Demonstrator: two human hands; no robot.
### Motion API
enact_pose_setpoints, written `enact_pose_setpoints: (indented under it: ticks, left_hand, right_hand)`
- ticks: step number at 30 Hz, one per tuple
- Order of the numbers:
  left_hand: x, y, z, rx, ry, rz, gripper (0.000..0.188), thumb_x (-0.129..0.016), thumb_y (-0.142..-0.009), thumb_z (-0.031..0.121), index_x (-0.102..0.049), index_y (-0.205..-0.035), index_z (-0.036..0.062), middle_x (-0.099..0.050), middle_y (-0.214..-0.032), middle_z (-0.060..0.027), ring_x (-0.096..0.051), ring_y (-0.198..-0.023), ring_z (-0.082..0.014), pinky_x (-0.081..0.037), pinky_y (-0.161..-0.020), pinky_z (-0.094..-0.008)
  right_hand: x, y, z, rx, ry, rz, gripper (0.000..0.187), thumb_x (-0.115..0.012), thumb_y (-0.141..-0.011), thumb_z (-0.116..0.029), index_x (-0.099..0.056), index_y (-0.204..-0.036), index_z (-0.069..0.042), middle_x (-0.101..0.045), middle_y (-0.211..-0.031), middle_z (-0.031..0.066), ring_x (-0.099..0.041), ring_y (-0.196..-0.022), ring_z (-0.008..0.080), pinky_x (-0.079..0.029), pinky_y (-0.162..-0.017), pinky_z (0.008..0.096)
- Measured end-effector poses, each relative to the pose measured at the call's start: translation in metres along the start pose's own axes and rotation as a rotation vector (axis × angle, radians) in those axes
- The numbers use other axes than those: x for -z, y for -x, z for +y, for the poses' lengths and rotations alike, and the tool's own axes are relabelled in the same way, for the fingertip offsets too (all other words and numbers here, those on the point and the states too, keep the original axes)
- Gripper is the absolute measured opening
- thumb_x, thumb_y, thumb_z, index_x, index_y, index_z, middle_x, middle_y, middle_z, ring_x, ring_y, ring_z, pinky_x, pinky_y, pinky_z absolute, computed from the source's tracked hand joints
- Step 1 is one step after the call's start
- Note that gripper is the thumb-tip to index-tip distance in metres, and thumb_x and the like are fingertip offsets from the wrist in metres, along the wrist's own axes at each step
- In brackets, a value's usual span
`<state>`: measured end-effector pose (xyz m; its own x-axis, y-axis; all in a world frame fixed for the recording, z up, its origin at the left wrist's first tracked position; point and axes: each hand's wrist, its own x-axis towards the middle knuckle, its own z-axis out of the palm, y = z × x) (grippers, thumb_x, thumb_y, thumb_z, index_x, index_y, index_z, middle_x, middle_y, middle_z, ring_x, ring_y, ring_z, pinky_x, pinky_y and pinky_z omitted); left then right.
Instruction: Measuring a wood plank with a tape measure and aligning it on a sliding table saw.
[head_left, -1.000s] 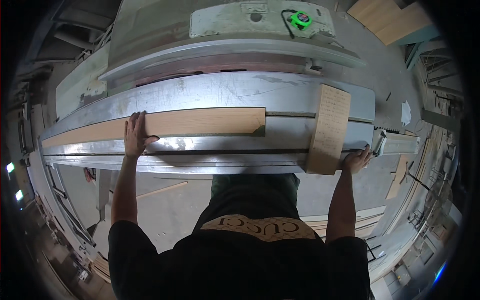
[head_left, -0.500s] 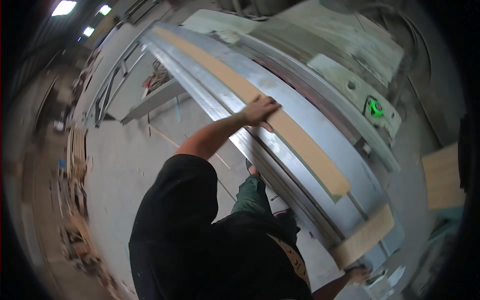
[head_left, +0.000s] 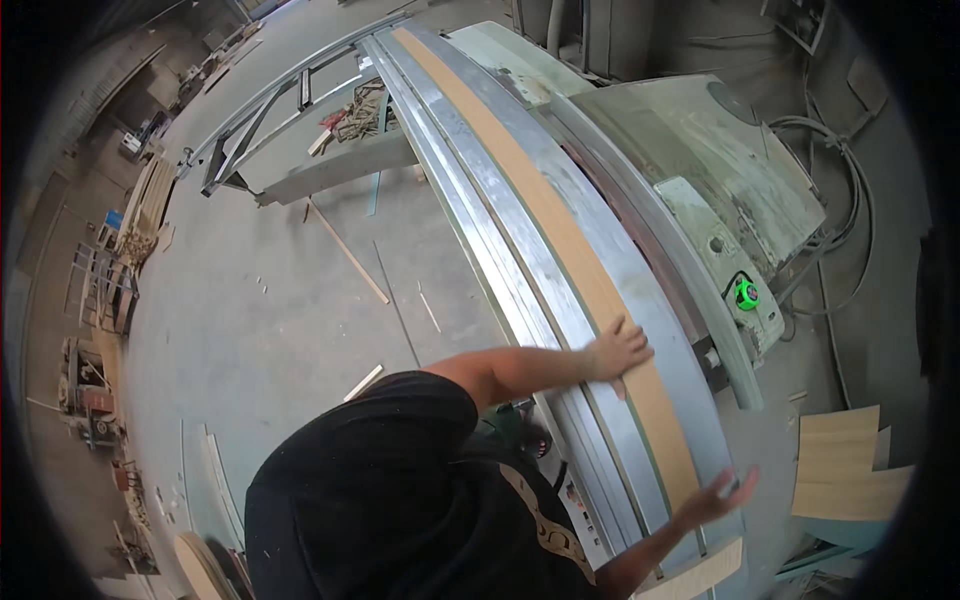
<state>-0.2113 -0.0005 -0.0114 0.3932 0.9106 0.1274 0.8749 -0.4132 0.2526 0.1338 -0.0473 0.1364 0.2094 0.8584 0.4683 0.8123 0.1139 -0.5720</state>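
A long, narrow tan wooden board (head_left: 562,232) with a greenish edge lies along a silvery metal machine table (head_left: 632,262). My left hand (head_left: 618,352) presses on the board from above, its fingers curled across the top and its thumb toward the near left edge. Farther down, my right hand (head_left: 718,502) is by the right side of the board's near end, fingers apart and holding nothing. A short piece of pale wood (head_left: 690,577) lies crosswise at the table's near end, partly behind my right forearm.
Right of the table stands a pale green machine body (head_left: 700,125) carrying a bright green tape measure (head_left: 746,292). Sheet offcuts (head_left: 850,465) lie at the lower right. A metal side frame (head_left: 250,130) extends left. Thin wood strips (head_left: 348,250) litter the floor; stacked timber (head_left: 148,208) lies farther left.
My view has shifted. My left hand is closer to the board's near end. My right hand has come up from beside the short wood piece to the long board's near end, with its fingers spread.
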Motion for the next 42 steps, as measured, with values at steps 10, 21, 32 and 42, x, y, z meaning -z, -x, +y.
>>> enact_pose_setpoints:
  ticks: [10, 21, 32, 42]
  left_hand:
    - [0.027, 0.047, -0.026, -0.092, 0.557, 0.109, 0.088, -0.078, -0.079, 0.048, -0.046, -0.148, 0.0038, -0.039, -0.156, -0.0226, -0.025, -0.154, -0.0386, -0.016, -0.127, -0.0570]
    - [0.193, 0.154, -0.291, 0.409, 0.507, 0.310, 0.044, -0.076, -0.073, 0.012, -0.064, -0.114, 0.0015, -0.058, -0.124, -0.0237, -0.055, -0.114, -0.0430, -0.044, -0.099, -0.0512]
    - [0.215, 0.183, -0.352, 0.297, 0.110, 0.280, 0.061, -0.064, -0.099, 0.042, -0.053, -0.141, -0.0007, -0.050, -0.142, -0.0332, -0.041, -0.135, -0.0516, -0.030, -0.116, -0.0619]
    - [0.180, 0.190, -0.386, 0.332, 0.178, 0.231, 0.069, -0.071, -0.092, 0.044, -0.053, -0.141, -0.0017, -0.050, -0.143, -0.0323, -0.047, -0.132, -0.0515, -0.037, -0.110, -0.0605]
  right_hand:
    - [-0.210, 0.007, -0.206, 0.213, -0.132, -0.681, 0.049, -0.060, -0.102, -0.030, -0.052, -0.142, -0.002, -0.046, -0.150, 0.0220, -0.044, -0.140, 0.0406, -0.035, -0.115, 0.0519]
    - [-0.261, 0.036, -0.307, 0.372, 0.009, -0.747, 0.073, -0.088, -0.074, -0.021, -0.058, -0.137, -0.001, -0.051, -0.145, 0.0212, -0.046, -0.136, 0.0437, -0.038, -0.113, 0.0523]
    - [-0.241, 0.035, -0.362, 0.336, 0.175, -0.368, 0.061, -0.079, -0.078, -0.048, -0.066, -0.130, -0.021, -0.048, -0.154, 0.0100, -0.039, -0.148, 0.0271, -0.022, -0.127, 0.0459]
    - [-0.287, 0.056, -0.332, 0.295, 0.044, -0.397, 0.066, -0.080, -0.081, -0.043, -0.063, -0.140, -0.017, -0.046, -0.157, 0.0134, -0.040, -0.149, 0.0312, -0.027, -0.125, 0.0483]
